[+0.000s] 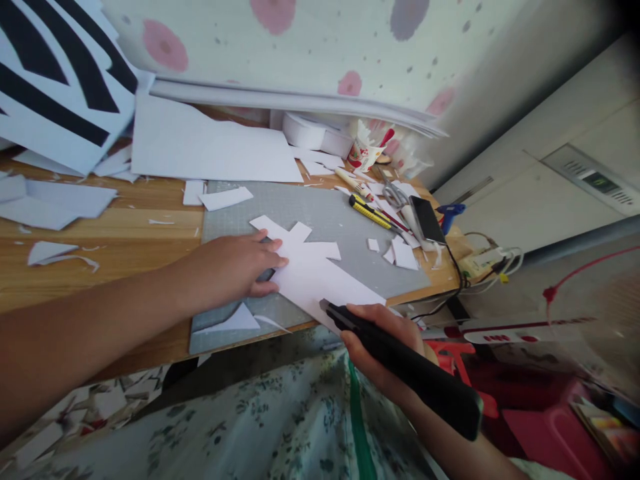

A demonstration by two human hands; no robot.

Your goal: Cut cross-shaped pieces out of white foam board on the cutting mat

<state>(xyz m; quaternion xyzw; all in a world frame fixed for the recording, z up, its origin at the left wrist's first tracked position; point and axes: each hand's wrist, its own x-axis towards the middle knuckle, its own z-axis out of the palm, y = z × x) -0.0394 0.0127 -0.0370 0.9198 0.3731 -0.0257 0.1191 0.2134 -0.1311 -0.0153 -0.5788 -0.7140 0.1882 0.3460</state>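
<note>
A piece of white foam board or thick card [320, 273], cut with several prongs at its far end, lies on a grey cutting mat [280, 197]. My left hand [250, 263] presses on its left side with the fingers spread. In my right hand [390, 333] is a black utility knife [405, 367], its tip over the near edge of the white piece. Whether the blade touches the piece I cannot tell. Near my left hand, a thin curved offcut [235, 320] rests on the mat's front part.
A yellow utility knife [370, 212], scissors [395, 195], a phone [427, 220] and a blue glue gun [451, 212] crowd the right side. White sheets [215, 143] lean at the back. Black-striped boards [60, 80] stand at the left. Scraps [50, 252] litter the wooden table [150, 247].
</note>
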